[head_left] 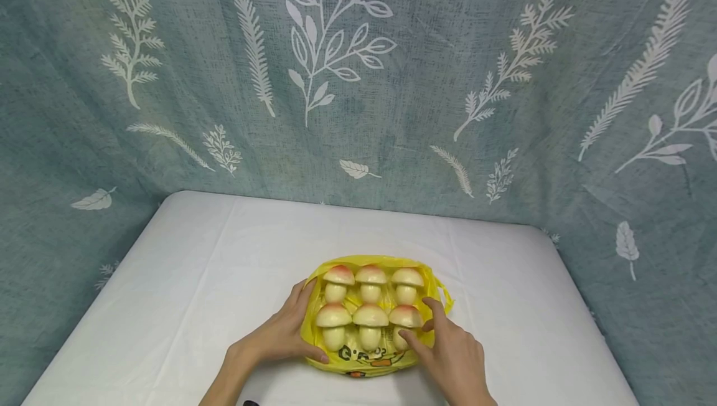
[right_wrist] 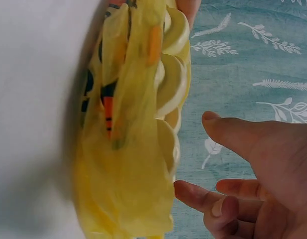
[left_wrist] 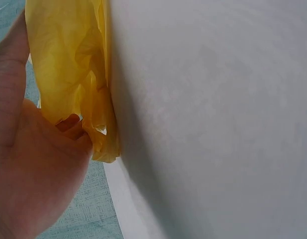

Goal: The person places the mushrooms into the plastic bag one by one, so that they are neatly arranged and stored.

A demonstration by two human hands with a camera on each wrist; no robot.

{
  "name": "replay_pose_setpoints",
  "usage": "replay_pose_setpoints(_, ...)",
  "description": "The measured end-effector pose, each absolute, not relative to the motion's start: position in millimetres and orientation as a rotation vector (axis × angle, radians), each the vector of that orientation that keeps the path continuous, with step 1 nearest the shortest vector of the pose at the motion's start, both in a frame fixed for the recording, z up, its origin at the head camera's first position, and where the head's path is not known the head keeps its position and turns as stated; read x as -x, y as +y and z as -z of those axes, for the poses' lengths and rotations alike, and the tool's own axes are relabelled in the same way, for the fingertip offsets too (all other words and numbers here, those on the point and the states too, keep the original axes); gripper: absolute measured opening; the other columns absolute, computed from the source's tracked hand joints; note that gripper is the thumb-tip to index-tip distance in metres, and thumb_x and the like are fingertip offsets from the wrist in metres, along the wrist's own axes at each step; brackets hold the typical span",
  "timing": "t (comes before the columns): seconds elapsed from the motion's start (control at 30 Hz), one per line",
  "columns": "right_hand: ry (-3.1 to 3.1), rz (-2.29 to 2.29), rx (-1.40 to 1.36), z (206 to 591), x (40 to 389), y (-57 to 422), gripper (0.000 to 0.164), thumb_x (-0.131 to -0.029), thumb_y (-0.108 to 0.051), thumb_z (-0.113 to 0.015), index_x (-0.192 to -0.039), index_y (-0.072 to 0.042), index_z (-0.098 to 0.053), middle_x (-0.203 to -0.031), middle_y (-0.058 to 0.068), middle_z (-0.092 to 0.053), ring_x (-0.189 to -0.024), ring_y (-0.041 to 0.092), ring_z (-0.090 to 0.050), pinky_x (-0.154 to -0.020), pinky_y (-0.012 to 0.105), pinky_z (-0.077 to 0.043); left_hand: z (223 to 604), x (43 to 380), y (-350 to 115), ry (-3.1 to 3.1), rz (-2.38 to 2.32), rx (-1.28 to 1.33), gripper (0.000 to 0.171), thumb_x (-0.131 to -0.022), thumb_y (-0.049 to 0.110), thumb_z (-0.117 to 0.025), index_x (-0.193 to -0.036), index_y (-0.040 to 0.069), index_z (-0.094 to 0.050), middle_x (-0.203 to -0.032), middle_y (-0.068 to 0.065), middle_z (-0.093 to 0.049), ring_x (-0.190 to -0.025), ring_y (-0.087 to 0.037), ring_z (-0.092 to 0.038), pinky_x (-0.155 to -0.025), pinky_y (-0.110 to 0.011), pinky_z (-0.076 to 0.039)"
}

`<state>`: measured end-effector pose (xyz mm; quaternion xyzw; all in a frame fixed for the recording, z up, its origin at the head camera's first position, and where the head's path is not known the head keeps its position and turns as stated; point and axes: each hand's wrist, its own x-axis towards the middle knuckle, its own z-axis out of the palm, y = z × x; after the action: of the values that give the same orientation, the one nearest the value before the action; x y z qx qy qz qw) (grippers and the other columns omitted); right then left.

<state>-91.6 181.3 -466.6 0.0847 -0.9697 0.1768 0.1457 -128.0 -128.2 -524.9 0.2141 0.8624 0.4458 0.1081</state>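
A yellow plastic bag [head_left: 386,365] with printed figures lies spread on the table, its mouth turned up around several toy mushrooms [head_left: 370,317]. These have cream stems and rounded caps, some tinged red, in two rows of three. My left hand [head_left: 280,331] holds the bag's left side, thumb at its front edge; in the left wrist view the bag's film [left_wrist: 63,55] partly hides the fingers. Over the front right mushroom [head_left: 406,317] my right hand [head_left: 456,353] hovers with thumb and index finger spread apart. In the right wrist view its thumb [right_wrist: 228,130] stands clear of the bag.
A white-covered table [head_left: 224,256] extends around the bag on all sides. Behind it hangs a blue-green cloth [head_left: 414,101] with white leaf prints. The bag's handle loop [head_left: 448,299] sticks out at the right. A small dark object [head_left: 250,403] shows at the bottom edge.
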Motion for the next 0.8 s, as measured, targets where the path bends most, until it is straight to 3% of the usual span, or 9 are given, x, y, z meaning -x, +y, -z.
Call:
replay_pose_setpoints(0.27, -2.776, -0.514, -0.252, 460.6, 95.1, 181.5, 0.062, -0.078, -0.047, -0.082, -0.124, -0.014, -0.059, -0.081, -0.003, -0.072, -0.042, 0.000, -0.035, -0.037, 0.023, -0.032, 523.6, 128.2, -127.5, 2.544, -1.284, -0.600, 0.132, -0.064, 0.059, -0.087, -0.161, 0.023, -0.004, -0.162, -0.010, -0.006, -0.146, -0.037, -0.017, -0.111, -0.057, -0.030)
replay_pose_setpoints(0.53, -2.788, -0.524, -0.242, 462.0, 96.7, 180.7, 0.061, -0.078, -0.045, -0.083, -0.124, -0.014, -0.060, -0.079, -0.004, -0.071, -0.041, 0.000, -0.033, -0.038, 0.023, -0.032, 520.3, 124.1, -128.8, 2.586, -1.222, -0.562, 0.125, -0.074, 0.060, -0.080, -0.161, 0.015, -0.002, -0.164, -0.017, 0.006, -0.148, -0.040, -0.008, -0.113, -0.059, -0.024)
replay_pose_setpoints(0.8, -2.806, -0.552, -0.214, 463.3, 95.4, 182.4, 0.058, -0.080, -0.045, -0.081, -0.125, -0.013, -0.061, -0.080, -0.005, -0.070, -0.043, 0.000, -0.037, -0.040, 0.023, -0.036, 516.0, 120.9, -129.0, 2.782, -1.141, -0.568, 0.103, -0.084, 0.063, -0.067, -0.159, 0.012, -0.018, -0.165, -0.011, -0.006, -0.149, -0.032, -0.011, -0.114, -0.056, -0.024)
